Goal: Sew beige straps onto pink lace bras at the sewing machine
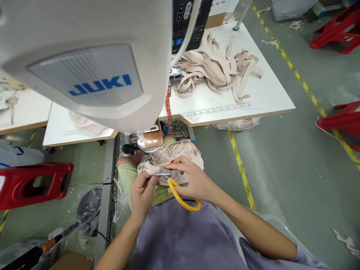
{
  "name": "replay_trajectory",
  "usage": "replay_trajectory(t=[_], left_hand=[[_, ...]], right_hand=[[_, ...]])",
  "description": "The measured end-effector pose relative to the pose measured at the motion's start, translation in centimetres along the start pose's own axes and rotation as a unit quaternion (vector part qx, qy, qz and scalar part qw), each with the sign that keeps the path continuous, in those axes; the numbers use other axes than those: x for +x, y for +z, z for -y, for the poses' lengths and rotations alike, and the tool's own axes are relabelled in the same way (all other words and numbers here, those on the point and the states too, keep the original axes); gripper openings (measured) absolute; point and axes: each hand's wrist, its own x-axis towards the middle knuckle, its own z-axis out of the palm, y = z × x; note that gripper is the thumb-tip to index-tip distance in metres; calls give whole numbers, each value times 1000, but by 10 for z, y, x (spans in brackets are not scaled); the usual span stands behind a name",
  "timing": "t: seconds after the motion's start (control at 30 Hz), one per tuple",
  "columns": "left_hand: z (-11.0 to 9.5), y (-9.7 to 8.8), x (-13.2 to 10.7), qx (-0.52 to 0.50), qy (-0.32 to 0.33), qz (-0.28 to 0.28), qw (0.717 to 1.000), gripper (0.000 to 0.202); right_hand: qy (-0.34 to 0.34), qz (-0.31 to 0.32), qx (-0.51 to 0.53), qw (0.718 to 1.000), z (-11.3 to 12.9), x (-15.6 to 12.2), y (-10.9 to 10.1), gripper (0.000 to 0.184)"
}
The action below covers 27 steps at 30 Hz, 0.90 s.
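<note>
A pale beige lace bra (187, 152) lies over my lap below the sewing machine head. My left hand (143, 191) pinches an edge of its fabric between thumb and fingers. In my right hand (194, 178) is a pair of scissors (184, 200) with yellow handles, one loop hanging below the palm. Their metal blades point left and lie against the fabric, close to my left fingertips. Whether the blades are fully closed I cannot make out.
The white JUKI sewing machine (101, 80) fills the upper left. Beige straps (213, 69) lie heaped on the white table (270, 95). Red stools (36, 183) stand on both sides, and a metal table leg (108, 183) rises left of my knees.
</note>
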Motion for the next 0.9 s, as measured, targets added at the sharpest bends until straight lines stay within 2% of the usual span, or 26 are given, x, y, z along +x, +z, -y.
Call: replay_trajectory(t=[0.2, 0.3, 0.47, 0.67, 0.8, 0.9], left_hand=[[4, -2, -3, 78, 31, -25, 996, 17], [7, -3, -5, 75, 29, -17, 997, 15], [10, -6, -9, 85, 39, -35, 995, 14], [11, -6, -6, 121, 77, -5, 990, 12], [13, -5, -5, 120, 76, 17, 990, 13], [15, -7, -6, 133, 71, 20, 988, 13]], right_hand=[[-8, -8, 24, 1000, -1, 6, 9, 59], [5, 3, 37, 999, -4, 4, 6, 59], [26, 14, 27, 999, -6, 1, -1, 57], [35, 19, -18, 999, -1, 4, 7, 57], [31, 18, -29, 999, 4, 5, 13, 54], [32, 25, -16, 999, 0, 4, 15, 59]])
